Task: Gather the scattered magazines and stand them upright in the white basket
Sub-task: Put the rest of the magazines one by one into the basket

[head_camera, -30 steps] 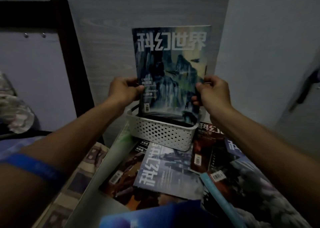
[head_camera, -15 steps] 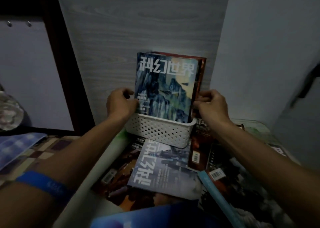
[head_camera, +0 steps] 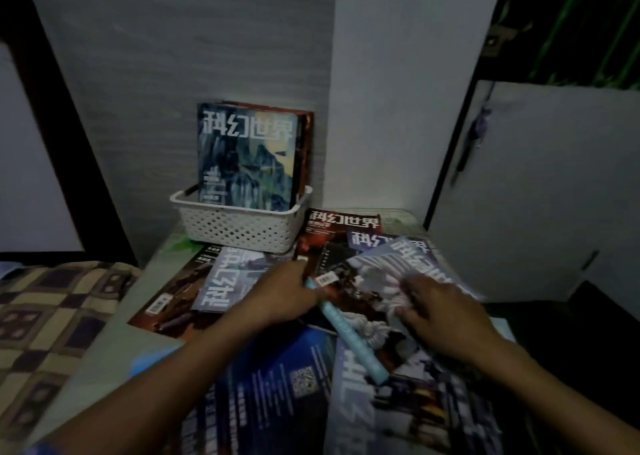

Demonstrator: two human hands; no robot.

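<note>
Both hands rest on scattered magazines; fingers curled, grip unclear; basket holds two.

— From my screen, the basket is sitting beyond the left hand, against the wall. What's standing in it?

— I'm seeing two upright magazines, one behind the other. The loose magazines are lying overlapped on the table, under and around both hands.

— And the right hand?

— I'm watching it resting on one lying just right of the left hand. A rolled tube is lying between the hands.
</note>
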